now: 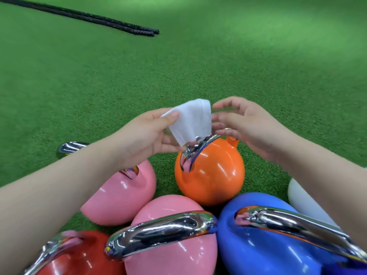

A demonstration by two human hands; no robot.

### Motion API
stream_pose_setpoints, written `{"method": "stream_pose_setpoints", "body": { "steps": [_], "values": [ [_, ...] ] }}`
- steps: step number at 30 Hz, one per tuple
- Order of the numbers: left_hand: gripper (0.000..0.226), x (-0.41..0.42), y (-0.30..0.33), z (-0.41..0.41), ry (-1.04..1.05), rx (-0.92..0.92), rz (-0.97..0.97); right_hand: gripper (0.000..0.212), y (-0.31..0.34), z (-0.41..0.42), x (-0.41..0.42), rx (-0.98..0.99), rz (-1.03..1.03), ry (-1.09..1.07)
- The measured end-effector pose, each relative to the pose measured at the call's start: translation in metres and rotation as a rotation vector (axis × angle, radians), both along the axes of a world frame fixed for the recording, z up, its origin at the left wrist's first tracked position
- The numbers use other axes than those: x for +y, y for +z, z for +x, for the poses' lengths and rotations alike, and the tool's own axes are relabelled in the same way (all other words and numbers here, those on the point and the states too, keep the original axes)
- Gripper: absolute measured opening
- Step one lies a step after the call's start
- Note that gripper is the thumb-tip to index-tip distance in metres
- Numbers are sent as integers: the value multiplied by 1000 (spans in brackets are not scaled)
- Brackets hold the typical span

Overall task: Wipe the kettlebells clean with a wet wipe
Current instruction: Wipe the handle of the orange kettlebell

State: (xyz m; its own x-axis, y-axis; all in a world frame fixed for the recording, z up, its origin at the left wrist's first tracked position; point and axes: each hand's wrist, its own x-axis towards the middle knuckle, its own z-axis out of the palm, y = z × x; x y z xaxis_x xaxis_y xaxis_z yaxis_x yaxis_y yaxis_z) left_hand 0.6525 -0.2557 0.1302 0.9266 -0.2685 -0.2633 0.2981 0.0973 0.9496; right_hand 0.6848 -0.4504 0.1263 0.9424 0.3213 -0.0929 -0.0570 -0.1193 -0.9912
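A folded white wet wipe (189, 121) is pinched between the thumb and fingers of the left hand (151, 133), the grip clamped on the wipe's left edge. The wipe is held upright just above the chrome handle (200, 147) of the glossy orange kettlebell (212, 175), its lower corner touching or all but touching the metal. The right hand (248, 126) is seen just beside the wipe's right edge, fingers loosely spread and relaxed, nothing gripped; whether its fingertips touch the wipe cannot be told. The orange kettlebell is stood on the green artificial turf floor (258, 66). Nearer the camera, two glossy pink kettlebells (127, 197), a shiny blue kettlebell (258, 245) and a red kettlebell (79, 259) are clustered close together. A pair of black battle ropes (99, 17) is laid well apart, far left.
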Motion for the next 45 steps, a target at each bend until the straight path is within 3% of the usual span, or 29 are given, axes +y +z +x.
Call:
{"method": "stream_pose_setpoints", "body": {
  "steps": [2,5,8,10,14,16,18,21,24,27,28,31,35,37,41,45],
  "values": [
    [31,-2,4,-6,38,131,-144,60,2,-3,-3,-119,-11,89],
    [35,-5,7,-14,67,266,-273,80,1,-6,-7,-481,-305,135],
    [36,-7,8,-20,77,307,-289,52,5,-12,-8,-687,-407,92],
    [39,-7,5,-22,67,341,-264,33,11,-13,-7,-659,-382,70],
    [63,-3,-4,-26,-36,466,-166,23,19,-11,-1,-461,-251,-2],
    [71,1,-9,-29,-108,550,-104,22,19,-7,4,-429,-356,-17],
    [69,3,-15,-31,-141,557,101,21,15,-1,10,-442,-497,-15],
    [44,4,-24,-32,60,302,557,11,8,10,17,-459,-687,-36],
    [19,0,-26,-29,357,-220,770,9,-1,18,20,-448,-789,-42],
    [6,-22,-17,-18,239,-623,883,4,-10,26,19,-469,-836,-70],
    [19,-32,-19,-12,139,-671,971,7,-13,28,18,-479,-841,-79],
    [59,-62,-35,14,-38,-542,1123,11,-22,34,10,-529,-844,-125],
    [47,-92,-46,34,-132,-556,1486,11,-30,38,-14,-563,-791,-283],
    [40,-98,-45,40,-110,-599,1576,19,-33,38,-25,-518,-769,-373],
    [35,-97,-48,44,-68,-654,1544,38,-35,32,-39,-330,-690,-458],
    [36,-84,-56,41,-21,-647,1391,40,-39,17,-42,51,-353,-521]
  ]
}}
